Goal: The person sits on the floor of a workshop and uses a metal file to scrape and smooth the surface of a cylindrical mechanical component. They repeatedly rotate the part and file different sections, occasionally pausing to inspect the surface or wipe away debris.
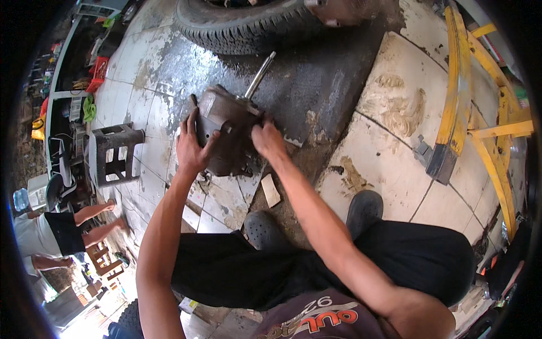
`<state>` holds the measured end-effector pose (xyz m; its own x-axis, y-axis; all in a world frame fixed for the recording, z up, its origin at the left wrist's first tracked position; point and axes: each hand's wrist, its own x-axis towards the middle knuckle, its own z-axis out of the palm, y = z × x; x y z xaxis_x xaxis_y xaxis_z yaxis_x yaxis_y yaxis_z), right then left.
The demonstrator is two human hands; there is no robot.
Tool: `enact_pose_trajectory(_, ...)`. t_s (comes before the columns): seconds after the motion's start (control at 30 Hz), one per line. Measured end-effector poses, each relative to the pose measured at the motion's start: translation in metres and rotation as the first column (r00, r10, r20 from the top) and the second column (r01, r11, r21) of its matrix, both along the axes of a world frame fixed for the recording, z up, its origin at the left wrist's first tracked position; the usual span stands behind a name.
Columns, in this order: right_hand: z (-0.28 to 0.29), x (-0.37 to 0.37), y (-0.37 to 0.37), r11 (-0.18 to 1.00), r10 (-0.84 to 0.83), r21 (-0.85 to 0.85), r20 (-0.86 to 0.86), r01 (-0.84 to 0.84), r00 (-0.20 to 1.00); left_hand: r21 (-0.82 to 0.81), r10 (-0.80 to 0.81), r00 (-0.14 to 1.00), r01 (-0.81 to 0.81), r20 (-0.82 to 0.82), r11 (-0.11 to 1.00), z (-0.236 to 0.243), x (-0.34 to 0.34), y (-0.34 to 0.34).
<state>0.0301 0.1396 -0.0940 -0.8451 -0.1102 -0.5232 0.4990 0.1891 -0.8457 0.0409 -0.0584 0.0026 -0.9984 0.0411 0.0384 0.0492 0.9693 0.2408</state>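
Observation:
Between my hands a dirty brown metal gearbox [226,116] sits on the floor, a bright bare shaft [261,75] slanting up from its far right side. My left hand [193,148] grips its left side, with the thumb across the near face and the fingers up along the edge. At the right side, my right hand [267,139] is closed against the casing near the base of the shaft. Its fingertips are hidden, so whether it pinches a small part there cannot be made out.
A large tyre [248,31] lies just beyond the gearbox. On the right stands a yellow metal frame [456,85]; to the left, a grey plastic stool [116,152]. A small pale block [270,191] lies near my shoes. Another person [53,234] is at far left.

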Motion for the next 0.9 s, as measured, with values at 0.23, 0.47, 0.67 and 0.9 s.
enact_pose_trajectory(0.23, -0.009, -0.011, 0.010, 0.998, 0.062, -0.002, 0.015, -0.062, 0.998, -0.002, 0.000, 1.000, 0.000, -0.010, 1.000, 0.000, -0.002, 0.006)
enact_pose_trajectory(0.47, -0.010, -0.009, 0.013, 0.997, -0.024, 0.068, -0.004, 0.025, 1.000, 0.005, -0.001, 1.000, 0.001, 0.003, 1.000, 0.004, 0.001, 0.011)
enact_pose_trajectory(0.67, -0.005, -0.003, 0.007, 0.983, -0.024, 0.179, -0.052, 0.033, 0.998, 0.011, 0.029, 0.998, -0.030, 0.063, 0.999, 0.008, 0.000, 0.010)
enact_pose_trajectory(0.9, 0.004, -0.011, 0.010, 0.954, 0.168, 0.246, 0.048, -0.174, 0.985, 0.008, 0.014, 1.000, -0.015, 0.020, 1.000, 0.007, 0.002, 0.003)
